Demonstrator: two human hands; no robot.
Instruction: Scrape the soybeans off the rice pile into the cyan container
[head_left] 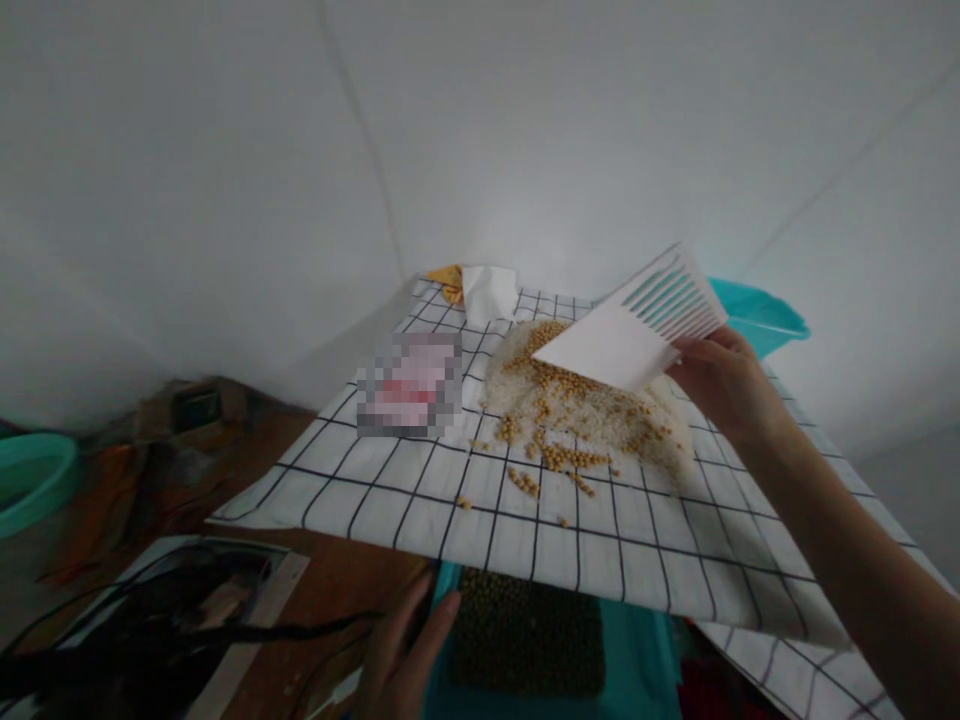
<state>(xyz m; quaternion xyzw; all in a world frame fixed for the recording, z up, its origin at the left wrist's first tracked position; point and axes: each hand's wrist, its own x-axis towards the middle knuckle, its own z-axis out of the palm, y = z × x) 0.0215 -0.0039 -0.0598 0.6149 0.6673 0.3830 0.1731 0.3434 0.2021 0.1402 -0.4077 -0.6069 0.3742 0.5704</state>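
Observation:
My right hand (724, 385) grips a white plastic slotted scoop (611, 345) by its slotted end, fingers closed around the edge. The scoop is tilted above a spread pile of white rice grains (660, 430) mixed with yellow soybeans (555, 455), and hides part of it. Loose soybeans lie scattered in front of the pile. Below the table's front edge, my left hand (409, 645) holds the left rim of a teal plastic tray (637, 650), thumb on top. A dark mass of small beans or grains (529, 635) lies in the tray; its kind is hard to tell.
A white checked cloth (360, 500) covers the table. A blurred-out pink packet (412, 385) lies left, a white paper piece (490, 293) and a yellow cloth-like thing (450, 282) behind. A teal basin (761, 312) stands back right; another green basin (37, 480) is far left.

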